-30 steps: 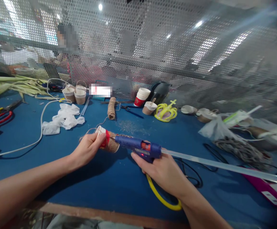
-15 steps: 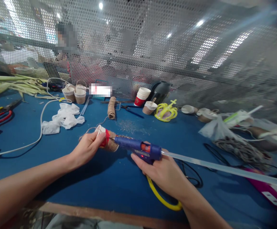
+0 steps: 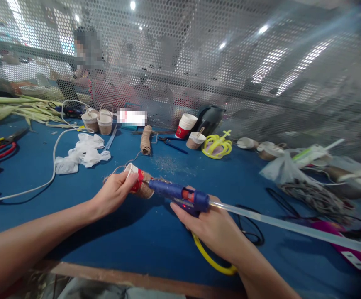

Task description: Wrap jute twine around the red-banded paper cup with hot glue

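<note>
My left hand is closed on a small red and white paper cup, tilted on its side, with twine wound around its lower part. In my right hand is a blue hot glue gun, its red light lit and a long clear glue stick sticking out of the back. The gun's nozzle points left and meets the twine-wrapped side of the cup; whether it touches is hard to tell. From the cup a strand of twine runs up to a twine roll behind it.
Behind stand twine-wrapped cups, stacked paper cups, a yellow crown shape and pliers. Crumpled white plastic and a white cable lie left, near scissors. A purple power strip lies right.
Both hands, the cup and the glue gun hold almost the same place. The gun has shifted very slightly; the whole view moved a little.
</note>
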The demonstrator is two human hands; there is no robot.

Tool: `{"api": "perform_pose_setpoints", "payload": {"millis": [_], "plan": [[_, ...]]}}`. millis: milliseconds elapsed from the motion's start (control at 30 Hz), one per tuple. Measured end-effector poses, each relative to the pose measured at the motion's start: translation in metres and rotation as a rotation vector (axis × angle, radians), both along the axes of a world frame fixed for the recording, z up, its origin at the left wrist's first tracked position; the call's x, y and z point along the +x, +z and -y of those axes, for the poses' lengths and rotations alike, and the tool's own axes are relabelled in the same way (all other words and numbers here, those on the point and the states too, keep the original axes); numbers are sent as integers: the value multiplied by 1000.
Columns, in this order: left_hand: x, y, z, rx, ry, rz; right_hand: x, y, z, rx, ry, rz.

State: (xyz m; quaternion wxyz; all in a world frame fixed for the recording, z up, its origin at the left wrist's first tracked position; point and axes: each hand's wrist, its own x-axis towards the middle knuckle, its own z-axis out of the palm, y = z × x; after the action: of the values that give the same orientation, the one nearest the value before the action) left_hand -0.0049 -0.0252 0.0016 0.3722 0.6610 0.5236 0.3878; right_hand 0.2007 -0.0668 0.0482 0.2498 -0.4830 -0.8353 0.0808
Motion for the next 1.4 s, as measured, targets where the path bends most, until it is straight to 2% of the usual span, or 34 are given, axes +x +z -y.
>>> {"api": "perform_pose_setpoints", "payload": {"millis": [233,500,700,967,1133,1233,1400], "plan": [[0,5,1,-3,-4,-70,-1,1,2,-95,4,-50],[0,2,1,-11,-27,-85,-3,12,1,-10,25,-30],[-1,1,1,21,-34,-119,-2,10,3,-21,48,-9],[-1,2,2,209,-139,-154,3,11,1,28,9,34],[-3,-2,2,280,-126,-204,9,7,0,147,102,182],[-3,-1,3,308,-119,-224,11,5,-1,188,95,240],[-2,1,3,381,-162,-207,13,9,-1,145,127,237]]}}
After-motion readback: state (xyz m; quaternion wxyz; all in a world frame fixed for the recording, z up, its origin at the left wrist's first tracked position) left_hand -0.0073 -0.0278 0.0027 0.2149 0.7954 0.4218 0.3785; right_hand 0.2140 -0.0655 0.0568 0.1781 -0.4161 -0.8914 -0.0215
